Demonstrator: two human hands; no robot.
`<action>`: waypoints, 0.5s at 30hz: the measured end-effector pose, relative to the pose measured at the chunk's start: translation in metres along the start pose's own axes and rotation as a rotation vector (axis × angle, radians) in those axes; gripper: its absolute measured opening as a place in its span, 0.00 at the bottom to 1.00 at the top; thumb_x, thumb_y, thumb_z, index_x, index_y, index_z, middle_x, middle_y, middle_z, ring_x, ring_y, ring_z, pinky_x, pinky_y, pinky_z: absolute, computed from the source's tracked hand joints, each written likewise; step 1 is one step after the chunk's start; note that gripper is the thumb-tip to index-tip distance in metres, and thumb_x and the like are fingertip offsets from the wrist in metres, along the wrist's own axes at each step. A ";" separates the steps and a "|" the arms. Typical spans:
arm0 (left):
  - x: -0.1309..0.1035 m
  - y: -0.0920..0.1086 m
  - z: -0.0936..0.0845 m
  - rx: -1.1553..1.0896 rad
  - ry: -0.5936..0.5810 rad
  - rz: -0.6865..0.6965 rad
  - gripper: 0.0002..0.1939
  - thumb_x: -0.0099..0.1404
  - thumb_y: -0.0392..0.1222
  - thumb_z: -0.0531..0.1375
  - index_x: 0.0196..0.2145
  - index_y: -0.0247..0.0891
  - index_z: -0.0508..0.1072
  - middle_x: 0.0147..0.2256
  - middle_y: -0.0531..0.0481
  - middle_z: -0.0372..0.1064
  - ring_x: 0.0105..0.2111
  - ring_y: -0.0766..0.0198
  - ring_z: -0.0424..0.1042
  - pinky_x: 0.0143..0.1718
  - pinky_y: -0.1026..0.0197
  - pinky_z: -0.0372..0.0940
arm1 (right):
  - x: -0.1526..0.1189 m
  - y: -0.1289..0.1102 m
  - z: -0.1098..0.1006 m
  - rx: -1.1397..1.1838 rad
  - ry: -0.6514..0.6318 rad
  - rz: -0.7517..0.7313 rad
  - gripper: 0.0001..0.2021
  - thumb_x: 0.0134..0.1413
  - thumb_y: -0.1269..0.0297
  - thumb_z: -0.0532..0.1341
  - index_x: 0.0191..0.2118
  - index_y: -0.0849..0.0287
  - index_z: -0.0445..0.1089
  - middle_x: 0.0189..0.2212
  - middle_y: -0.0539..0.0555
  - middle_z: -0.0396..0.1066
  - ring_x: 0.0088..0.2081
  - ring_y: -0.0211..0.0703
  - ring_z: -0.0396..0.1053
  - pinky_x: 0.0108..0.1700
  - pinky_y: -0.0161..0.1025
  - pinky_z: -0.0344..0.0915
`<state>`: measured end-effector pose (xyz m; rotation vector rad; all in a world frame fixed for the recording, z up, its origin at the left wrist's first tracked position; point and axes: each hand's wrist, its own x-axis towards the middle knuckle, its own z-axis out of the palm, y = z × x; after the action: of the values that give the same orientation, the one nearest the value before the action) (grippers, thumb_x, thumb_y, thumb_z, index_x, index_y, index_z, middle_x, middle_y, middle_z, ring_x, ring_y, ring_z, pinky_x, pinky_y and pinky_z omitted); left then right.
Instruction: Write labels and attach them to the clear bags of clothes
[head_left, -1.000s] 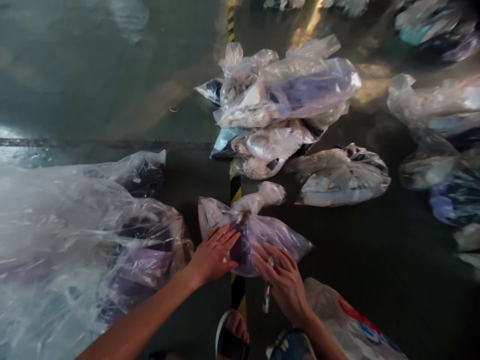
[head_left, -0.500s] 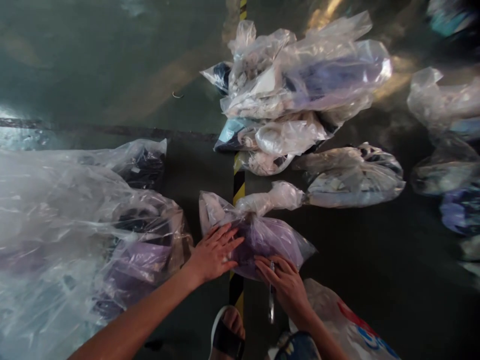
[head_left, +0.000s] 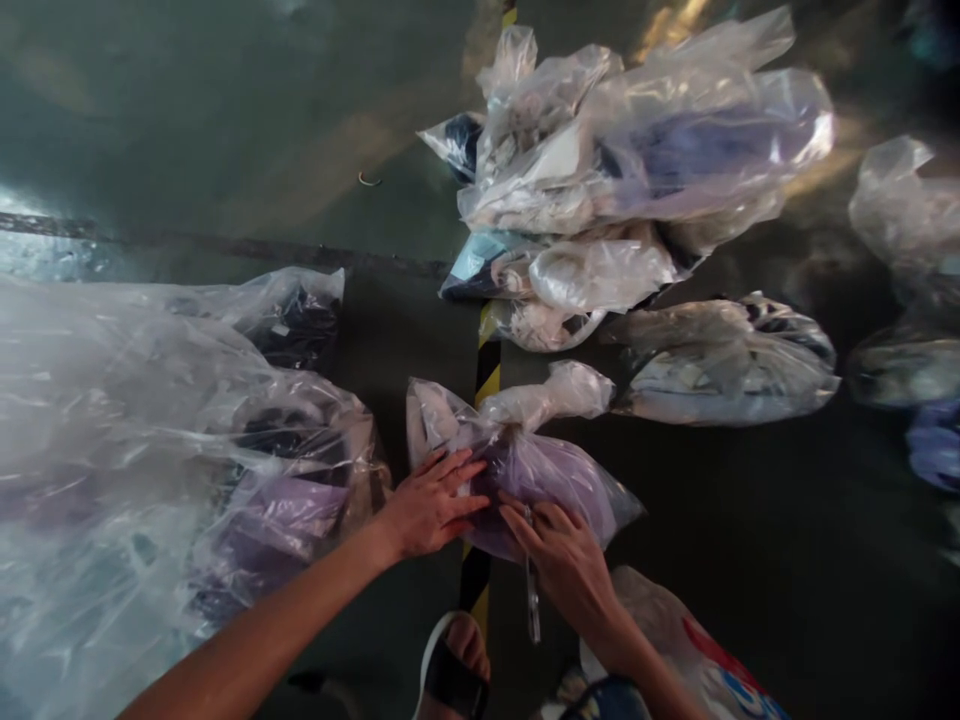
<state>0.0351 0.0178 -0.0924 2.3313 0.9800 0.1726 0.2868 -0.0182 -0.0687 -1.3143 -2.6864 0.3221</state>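
A knotted clear plastic bag point(head_left: 577, 485) with purple contents lies on the floor in front of me, its twisted neck pointing away to the right. My left hand point(head_left: 439, 505) rests on the bag's left side, fingers spread and pressed against the plastic. At the bag's near edge, my right hand point(head_left: 566, 560) has its fingers bent, with a slim clear pen point(head_left: 533, 605) held between them. The pen's lower end hangs down towards my foot. Its upper tip is partly hidden by the fingers.
Large clear sacks point(head_left: 150, 400) spread over the floor at left. A pile of filled bags point(head_left: 645, 180) sits beyond, with another tied bag point(head_left: 731, 365) at right. Yellow-black floor tape point(head_left: 487, 370) runs beneath. A printed bag point(head_left: 667, 640) and my sandalled foot point(head_left: 454, 670) are close by.
My right hand has slid slightly left and up along the bag, carrying the pen with it. My left hand stays on the bag. The view has shifted a little.
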 end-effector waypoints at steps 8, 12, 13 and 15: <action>-0.001 -0.004 0.000 -0.031 -0.010 0.019 0.21 0.69 0.47 0.58 0.60 0.54 0.68 0.68 0.53 0.50 0.70 0.53 0.44 0.68 0.43 0.43 | 0.000 0.015 0.011 0.091 -0.043 0.168 0.16 0.70 0.67 0.50 0.60 0.60 0.61 0.53 0.53 0.73 0.41 0.47 0.69 0.41 0.41 0.68; -0.001 -0.005 0.001 -0.049 0.006 0.034 0.21 0.69 0.48 0.58 0.59 0.55 0.68 0.68 0.53 0.51 0.70 0.53 0.45 0.68 0.44 0.44 | 0.001 0.017 0.011 0.114 -0.042 0.182 0.16 0.70 0.66 0.51 0.59 0.58 0.62 0.52 0.51 0.74 0.40 0.46 0.70 0.40 0.41 0.71; -0.001 -0.005 0.001 -0.049 0.007 0.039 0.21 0.69 0.48 0.58 0.59 0.54 0.68 0.68 0.53 0.51 0.70 0.53 0.45 0.68 0.44 0.44 | 0.002 0.016 0.010 0.108 -0.031 0.180 0.15 0.70 0.66 0.51 0.59 0.58 0.62 0.52 0.51 0.74 0.40 0.46 0.70 0.40 0.41 0.72; -0.001 -0.005 0.001 -0.044 0.002 0.042 0.21 0.70 0.48 0.58 0.59 0.55 0.68 0.68 0.53 0.51 0.69 0.53 0.45 0.68 0.44 0.44 | 0.003 0.014 0.008 0.091 -0.016 0.178 0.15 0.70 0.67 0.52 0.58 0.58 0.63 0.52 0.51 0.74 0.41 0.46 0.71 0.41 0.42 0.72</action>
<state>0.0316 0.0195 -0.0964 2.3127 0.9201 0.2112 0.2944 -0.0086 -0.0795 -1.5314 -2.5391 0.4698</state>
